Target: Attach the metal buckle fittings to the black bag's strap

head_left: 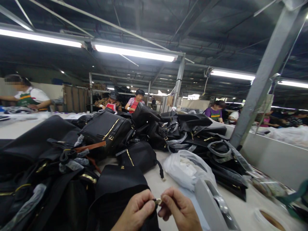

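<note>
My left hand (138, 208) pinches the dark end of what looks like a strap, low in the middle of the view. Opposite it, my right hand (176, 207) has thumb and forefinger closed on a small pale gold metal fitting (158, 201), perhaps a buckle, at that end. The fingers hide most of its shape. Beneath and left of my left hand lies a black bag (120, 181) with a smooth flap. Just beyond it is a smaller black bag (141, 157) with a gold zip and a strap ending in a buckle (163, 179).
Black bags (103, 128) are heaped across the table (168, 157). A clear plastic bag (187, 168) holds white pieces. To my right stand a grey tape dispenser (211, 202) and a tape roll (269, 219). A slanting grey post (260, 73) rises behind. Several people work farther off.
</note>
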Available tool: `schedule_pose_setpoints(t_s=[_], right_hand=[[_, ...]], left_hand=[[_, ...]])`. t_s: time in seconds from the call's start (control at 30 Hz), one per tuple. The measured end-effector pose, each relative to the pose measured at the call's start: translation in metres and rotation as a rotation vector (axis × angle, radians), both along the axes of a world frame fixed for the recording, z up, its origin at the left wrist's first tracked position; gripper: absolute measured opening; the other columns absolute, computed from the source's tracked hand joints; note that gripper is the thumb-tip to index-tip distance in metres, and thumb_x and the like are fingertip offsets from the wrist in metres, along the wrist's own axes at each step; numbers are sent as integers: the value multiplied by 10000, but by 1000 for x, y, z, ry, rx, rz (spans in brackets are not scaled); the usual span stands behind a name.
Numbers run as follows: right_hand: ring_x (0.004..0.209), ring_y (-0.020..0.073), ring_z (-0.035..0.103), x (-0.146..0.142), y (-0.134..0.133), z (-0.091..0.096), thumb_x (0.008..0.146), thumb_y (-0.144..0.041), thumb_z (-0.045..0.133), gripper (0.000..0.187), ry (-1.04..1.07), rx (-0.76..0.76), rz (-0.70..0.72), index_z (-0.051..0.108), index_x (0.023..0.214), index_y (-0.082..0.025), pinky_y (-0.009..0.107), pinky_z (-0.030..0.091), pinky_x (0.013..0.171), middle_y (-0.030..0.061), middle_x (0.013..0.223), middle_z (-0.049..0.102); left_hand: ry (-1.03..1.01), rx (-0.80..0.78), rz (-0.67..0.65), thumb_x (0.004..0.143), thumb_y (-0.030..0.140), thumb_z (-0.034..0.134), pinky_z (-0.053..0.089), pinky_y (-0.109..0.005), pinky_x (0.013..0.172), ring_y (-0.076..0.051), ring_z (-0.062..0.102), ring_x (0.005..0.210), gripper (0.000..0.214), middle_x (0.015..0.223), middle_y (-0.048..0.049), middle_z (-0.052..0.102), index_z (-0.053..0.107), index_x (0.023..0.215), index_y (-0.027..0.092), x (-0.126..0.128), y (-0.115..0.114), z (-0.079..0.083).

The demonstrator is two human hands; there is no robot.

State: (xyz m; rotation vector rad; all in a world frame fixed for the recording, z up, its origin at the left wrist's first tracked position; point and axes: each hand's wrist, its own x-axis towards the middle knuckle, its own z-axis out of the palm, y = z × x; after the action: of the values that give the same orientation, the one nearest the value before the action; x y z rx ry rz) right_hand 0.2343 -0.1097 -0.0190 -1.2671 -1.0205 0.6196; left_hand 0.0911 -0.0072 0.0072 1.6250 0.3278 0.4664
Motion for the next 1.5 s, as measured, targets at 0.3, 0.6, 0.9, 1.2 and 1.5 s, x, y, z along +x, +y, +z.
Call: schedule_pose_setpoints(t_s=[0.3,0.6,0.9,1.2,1.5], right_hand=[[669,169,727,8,-11,0,957,-330,599,180,-503,264,-146,700,1076,-239,212,594,594,71,951,764],[564,170,667,6,-5,7,967,-117,445,191,-1189,330,-240,602,927,-217,226,503,530,40,735,685],[525,130,606,12,0,9,1002,-176,381,232,-972,251,-290,507,816,-233,208,447,495,-22,649,553],[805,206,740,17,-13,7,912,-70,580,381,-1181,379,-149,586,1267,-207,239,592,684,103,1025,748],[553,177,657,14,-9,21,999,-103,409,234,-1435,436,-226,632,1046,-153,297,426,491,51,778,738]], left_hand=[[-10,-53,18,692,802,586,230,-282,586,-117,250,591,607,599,78,315,443,649,213,0,1,-3],[-30,-45,2,707,784,593,229,-279,581,-118,250,599,594,618,71,325,443,648,213,0,-2,2],[43,61,19,721,818,516,243,-290,598,-133,301,620,613,642,52,346,447,671,210,-1,-2,1],[-5,-125,-2,686,769,629,220,-278,586,-115,259,600,589,625,67,344,443,664,211,-2,-1,-3],[-33,-90,-43,695,786,602,231,-267,580,-110,231,594,602,616,80,311,427,654,212,0,0,-4]])
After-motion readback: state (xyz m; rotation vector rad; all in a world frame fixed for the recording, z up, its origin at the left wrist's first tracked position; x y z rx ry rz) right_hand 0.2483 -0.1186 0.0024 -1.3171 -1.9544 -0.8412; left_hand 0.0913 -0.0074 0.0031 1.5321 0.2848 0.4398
